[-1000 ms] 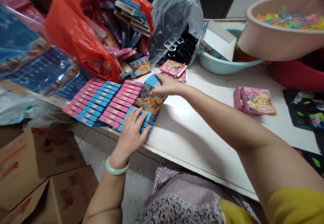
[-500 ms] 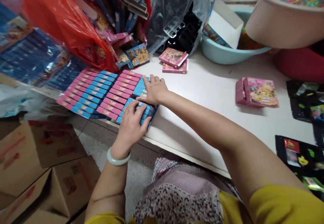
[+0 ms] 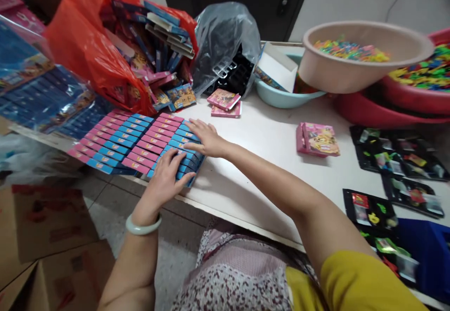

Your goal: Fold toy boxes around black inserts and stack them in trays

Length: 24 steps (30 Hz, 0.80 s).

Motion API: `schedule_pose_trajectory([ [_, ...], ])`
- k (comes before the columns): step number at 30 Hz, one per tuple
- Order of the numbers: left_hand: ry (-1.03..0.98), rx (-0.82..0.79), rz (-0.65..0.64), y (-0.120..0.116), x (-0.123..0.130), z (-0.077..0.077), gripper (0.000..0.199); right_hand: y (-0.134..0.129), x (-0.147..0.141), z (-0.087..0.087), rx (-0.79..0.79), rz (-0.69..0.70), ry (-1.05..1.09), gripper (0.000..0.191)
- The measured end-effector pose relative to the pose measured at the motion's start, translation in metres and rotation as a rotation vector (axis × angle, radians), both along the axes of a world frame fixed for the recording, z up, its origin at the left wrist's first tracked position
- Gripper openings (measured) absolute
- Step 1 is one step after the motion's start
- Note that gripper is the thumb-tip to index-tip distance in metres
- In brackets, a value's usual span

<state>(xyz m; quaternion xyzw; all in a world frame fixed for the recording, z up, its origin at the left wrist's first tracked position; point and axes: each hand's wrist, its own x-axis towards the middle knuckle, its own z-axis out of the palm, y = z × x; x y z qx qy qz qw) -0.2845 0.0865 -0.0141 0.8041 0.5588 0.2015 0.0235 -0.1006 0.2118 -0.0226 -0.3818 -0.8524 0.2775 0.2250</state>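
My left hand [image 3: 164, 176], with a pale green bangle on the wrist, rests its spread fingers on the near end of a row of small blue boxes [image 3: 191, 160]. At the far end of this row lies my right hand [image 3: 208, 138], fingers stretched out and slightly apart. Neither hand wraps round a box. Left of the blue row runs a row of pink boxes [image 3: 153, 141], all standing on edge. Farther left are another blue row [image 3: 121, 141] and another pink row [image 3: 95, 136]. Part of the right-hand blue row is hidden under my fingers.
A red bag [image 3: 84, 44] of boxes and a clear bag [image 3: 220, 25] stand at the back. Loose pink boxes [image 3: 225, 100] and a pink box stack [image 3: 318, 140] lie on the white table [image 3: 253, 184]. Basins [image 3: 337, 74] and black trays [image 3: 372, 215] are right; cartons [image 3: 66, 273] lower left.
The camera view has shifted, showing more of the back and right side. Both hands stay on the blue row; my right hand has lifted slightly and the boxes look more evenly lined up.
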Motion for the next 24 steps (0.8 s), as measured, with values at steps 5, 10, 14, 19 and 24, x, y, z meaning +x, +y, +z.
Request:
schedule_pose_trajectory([
  [5,-0.274,0.166,-0.036,0.006,0.053,0.012,0.047,0.037,0.076,-0.038,-0.361,-0.627,0.280,0.047],
  [10,-0.483,0.011,-0.121,0.089,0.161,-0.011,0.048,0.089,0.111,-0.061,-0.535,-0.861,0.237,0.040],
  [14,-0.533,-0.074,0.222,0.195,0.204,-0.041,0.054,0.114,0.113,-0.071,-0.599,-0.887,0.192,0.035],
  [19,-0.406,-0.207,0.385,0.256,0.197,-0.067,0.057,0.129,0.116,-0.081,-0.605,-0.840,0.145,0.030],
  [24,-0.414,-0.111,0.392,0.253,0.189,-0.073,0.029,0.125,0.113,-0.085,-0.577,-0.821,0.208,0.019],
])
